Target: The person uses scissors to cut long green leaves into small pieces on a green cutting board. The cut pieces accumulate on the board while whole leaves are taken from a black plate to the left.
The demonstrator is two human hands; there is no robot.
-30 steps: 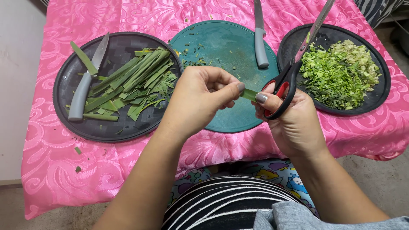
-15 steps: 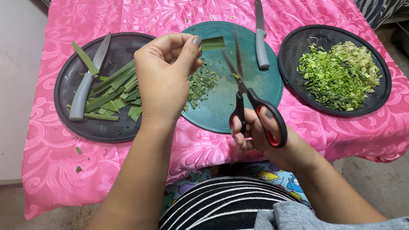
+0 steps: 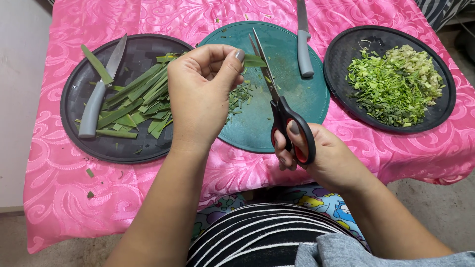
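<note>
Left hand: your left hand (image 3: pixel 200 94) pinches a short green leaf strip (image 3: pixel 255 61) between thumb and fingertips, grip clamped on its near end, the free end sticking out to the right over the round teal cutting board (image 3: pixel 297 101).
Right hand: your right hand (image 3: pixel 321 155) is threaded through the black-and-red handles of the scissors (image 3: pixel 277 94), grip clamped on them; the blades look nearly together, right at the strip's free end.
Leaf strip: it sits in the air above the board, between your left fingertips and the blades, touching or just beside them.
How it handles: by my judgement the strip is light, thin and limp, likely a little slick on its waxy face. It should bend rather than break, so hold it close to the cutting end to keep it from drooping, with your fingertips back from the blades.
Cut bits: a small scatter of green slivers (image 3: pixel 238 95) lies on the board under your left hand.
Left tray: a dark round tray (image 3: pixel 79 84) on the worktop holds uncut leaf lengths (image 3: pixel 136 101) and a grey-handled knife (image 3: pixel 94 109).
Right tray: a second dark tray (image 3: pixel 346 44) carries a heap of chopped greens (image 3: pixel 396 84).
Second knife: another grey-handled knife (image 3: pixel 304 44) rests on the board's far edge.
Worktop: covered by a pink patterned cloth (image 3: pixel 74 207).
</note>
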